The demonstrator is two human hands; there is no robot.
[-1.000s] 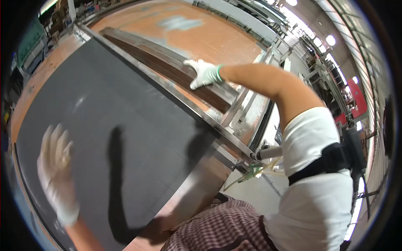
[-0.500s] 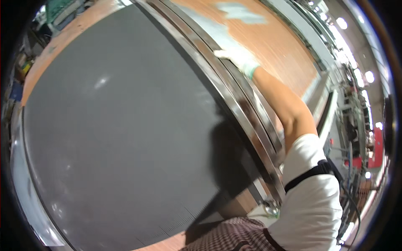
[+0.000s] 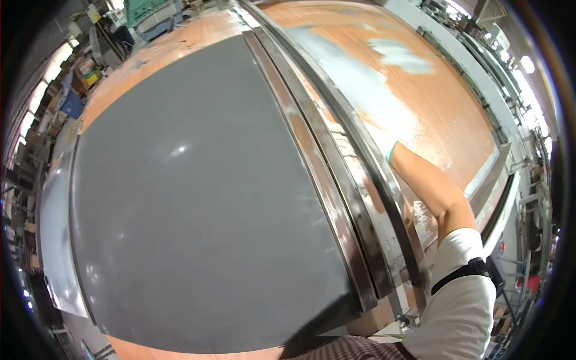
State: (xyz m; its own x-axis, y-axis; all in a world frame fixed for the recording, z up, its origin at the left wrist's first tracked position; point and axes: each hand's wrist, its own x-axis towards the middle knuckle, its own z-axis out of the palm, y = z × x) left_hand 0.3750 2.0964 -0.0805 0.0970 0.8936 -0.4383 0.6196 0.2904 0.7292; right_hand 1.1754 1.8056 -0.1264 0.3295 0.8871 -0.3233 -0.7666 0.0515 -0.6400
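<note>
My right hand (image 3: pixel 384 143), in a white glove with a green cuff, is at the right side of a long dark metal bar (image 3: pixel 373 159). Glare and the bar hide its fingers, so their grip cannot be made out. Left of that bar, two long brown-and-silver metal bars (image 3: pixel 327 186) lie side by side along the right edge of a large dark grey sheet (image 3: pixel 198 198). The grey sheet lies flat, with a light reflection on it. My left hand is out of view.
Under the sheet is an orange-brown worktop (image 3: pixel 438 102) with whitish worn patches. A pale metal strip (image 3: pixel 57 228) runs along the left side. Cluttered shelves and a blue bin (image 3: pixel 72 105) stand at the far left. A green object (image 3: pixel 147 15) lies at the far end.
My view has shifted, and the scene sits farther right in it. The dark bar now stands apart from the two brown-and-silver bars. My right hand's fingers have gone from sight.
</note>
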